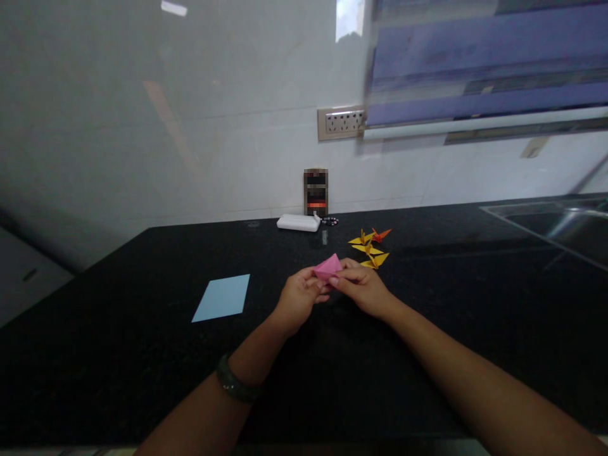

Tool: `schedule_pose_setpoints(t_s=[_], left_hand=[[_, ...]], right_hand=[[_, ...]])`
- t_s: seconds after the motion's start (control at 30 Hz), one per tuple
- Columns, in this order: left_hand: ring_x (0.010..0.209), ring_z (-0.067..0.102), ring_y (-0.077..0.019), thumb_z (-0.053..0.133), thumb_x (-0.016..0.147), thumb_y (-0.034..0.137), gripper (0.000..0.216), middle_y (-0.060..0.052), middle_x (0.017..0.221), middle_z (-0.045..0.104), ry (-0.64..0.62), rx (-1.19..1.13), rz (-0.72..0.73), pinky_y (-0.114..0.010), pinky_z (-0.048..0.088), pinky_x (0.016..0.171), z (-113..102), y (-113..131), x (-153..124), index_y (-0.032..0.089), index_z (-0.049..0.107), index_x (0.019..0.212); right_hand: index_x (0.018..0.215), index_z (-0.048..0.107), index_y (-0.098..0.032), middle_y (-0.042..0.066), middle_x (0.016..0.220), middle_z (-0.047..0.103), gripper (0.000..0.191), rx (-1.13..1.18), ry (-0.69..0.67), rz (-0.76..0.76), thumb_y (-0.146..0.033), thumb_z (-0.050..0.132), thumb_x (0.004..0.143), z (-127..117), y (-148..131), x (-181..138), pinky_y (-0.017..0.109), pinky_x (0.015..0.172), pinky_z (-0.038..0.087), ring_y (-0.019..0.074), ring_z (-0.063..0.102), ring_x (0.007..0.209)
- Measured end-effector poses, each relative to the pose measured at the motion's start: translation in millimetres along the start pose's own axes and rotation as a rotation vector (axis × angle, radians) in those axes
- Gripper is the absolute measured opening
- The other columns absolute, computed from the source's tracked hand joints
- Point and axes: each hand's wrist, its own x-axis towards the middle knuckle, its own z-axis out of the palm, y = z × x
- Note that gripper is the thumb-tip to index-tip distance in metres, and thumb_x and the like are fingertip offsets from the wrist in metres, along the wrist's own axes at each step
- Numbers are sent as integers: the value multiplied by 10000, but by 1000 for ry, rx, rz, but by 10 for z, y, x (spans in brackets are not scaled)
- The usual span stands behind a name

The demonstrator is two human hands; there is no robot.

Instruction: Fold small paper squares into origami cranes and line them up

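Note:
A small piece of folded pink origami paper (329,266) is held up between my two hands over the dark counter. My left hand (299,296) grips its left and lower side, fingers bent behind it. On the right side, my right hand (361,286) pinches the paper with the thumb in front. Just beyond my right hand lie several folded paper cranes: yellow ones (375,260) and an orange-red one (380,235). A flat light-blue square of paper (222,297) rests on the counter to the left of my left hand.
The black countertop (142,354) runs to a tiled wall. At its back are a white power bank-like block (298,222), a propped phone-like device (316,190) with a blurred screen, and a beaded strap (330,221). A sink (570,225) lies far right; a socket panel (339,123) is above.

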Motion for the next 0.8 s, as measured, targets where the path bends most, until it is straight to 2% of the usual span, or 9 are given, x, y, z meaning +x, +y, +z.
schedule_pose_setpoints(t_s=[0.17,0.27,0.43,0.57,0.7,0.8], left_hand=[[777,625,-156,578,681,175,297,-74,853,663,-15,6,12,-221,481,618,5,15,-7,133,582,976],[785,625,-157,565,690,168,283,-79,878,661,-16,-20,2,-215,481,613,6,20,-11,133,586,970],[701,613,-128,629,648,201,272,-55,813,660,15,-58,2,-206,480,587,6,17,-11,135,604,911],[662,597,-121,678,600,230,335,-48,794,655,52,-67,13,-199,468,559,3,-4,4,131,606,912],[621,586,-110,664,610,215,305,-35,760,661,48,-82,52,-204,452,564,-5,-38,33,134,613,900],[580,575,-96,653,616,189,285,-23,729,659,46,-74,62,-193,435,544,-8,-52,44,135,616,892]], right_hand=[[749,682,-195,13,697,495,258,31,-5,31,-348,482,805,-22,-37,12,273,650,373,132,473,703],[750,684,-191,15,690,488,284,11,-17,-1,-344,456,822,-23,-49,11,272,652,373,131,467,700],[953,656,-230,17,720,491,242,-65,-61,-76,-302,466,822,-8,-48,-3,272,657,382,137,472,739],[1011,630,-248,35,836,523,247,-93,-97,-133,-263,512,794,-13,-75,-19,290,720,396,146,484,807],[936,660,-233,47,934,528,232,-60,-144,-109,-285,464,822,-28,-142,-34,308,797,387,157,484,896],[833,679,-201,52,918,522,306,1,-108,-36,-290,387,856,-7,-148,-34,305,775,402,152,501,871]])
